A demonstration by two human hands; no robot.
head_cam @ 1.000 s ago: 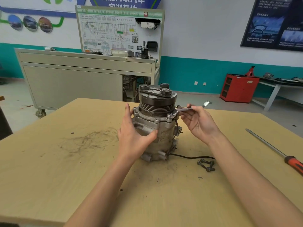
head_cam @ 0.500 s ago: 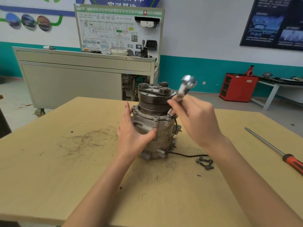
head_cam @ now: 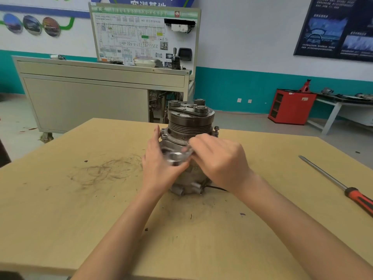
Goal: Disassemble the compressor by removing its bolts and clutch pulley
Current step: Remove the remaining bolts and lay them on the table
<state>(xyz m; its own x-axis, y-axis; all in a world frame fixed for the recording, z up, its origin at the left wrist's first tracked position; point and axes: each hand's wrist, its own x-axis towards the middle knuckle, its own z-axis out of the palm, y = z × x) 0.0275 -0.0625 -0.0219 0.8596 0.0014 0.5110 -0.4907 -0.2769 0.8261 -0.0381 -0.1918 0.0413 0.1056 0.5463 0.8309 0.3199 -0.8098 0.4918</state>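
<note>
A pale yellow wooden tabletop [head_cam: 80, 219], scuffed and marked with dark smears, fills the lower part of the view. Behind it stands a long beige metal cabinet [head_cam: 84, 102] carrying a white wiring-diagram board [head_cam: 141, 35]. A red metal cabinet [head_cam: 292, 108] sits on the floor by the far wall to the right.

The grey cast-metal compressor [head_cam: 194, 169] stands upright on the tabletop, near its middle, with the dark grooved clutch pulley [head_cam: 190, 123] on top. The left hand [head_cam: 159, 168] grips the compressor body from the left. Its fingers [head_cam: 155, 136] reach up along the far side and its thumb lies across the front. The right hand [head_cam: 220, 160] comes in from the right, just in front of the flange under the pulley. Its fingers [head_cam: 198, 141] are curled round a silver metal wrench [head_cam: 176, 156] (too blurred to show its exact shape or what its end sits on), which reaches across to just above the left thumb.

A long steel screwdriver with a red and black handle [head_cam: 331, 179] lies on the tabletop well to the right, apart from both hands. A thin black wire [head_cam: 216, 187] trails from the compressor's base under the right wrist. A small dark bolt [head_cam: 216, 129] stands upright in the flange on the right, beside the pulley.
</note>
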